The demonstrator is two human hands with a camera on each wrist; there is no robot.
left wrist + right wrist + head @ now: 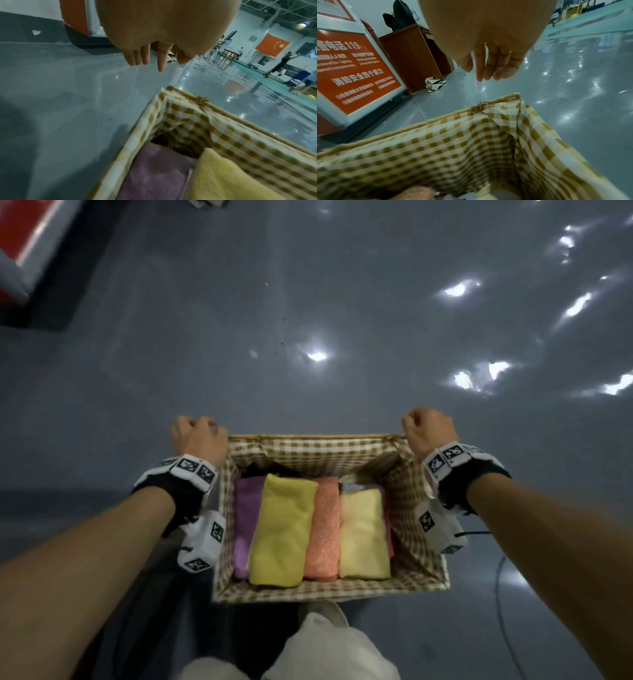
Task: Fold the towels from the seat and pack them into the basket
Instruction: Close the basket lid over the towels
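at the far corners of the basket (329, 590), the fingers (145, 56) of the left hand (198, 436) and those of the right hand (428, 429) hang loosely extended and apart, holding nothing, each hand just outside and above the checked-lined rim. inside, the folded towels lie side by side, purple towel (245, 522), yellow towel (282, 529), orange towel (323, 525) and pale yellow towel (363, 532), so packing looks done; a good finish would be pressing the rolls level and tucking the liner without disturbing the folds. the red sign (354, 70) on the left shows "119" among chinese characters about fire safety; the smaller lines are too blurred to read.
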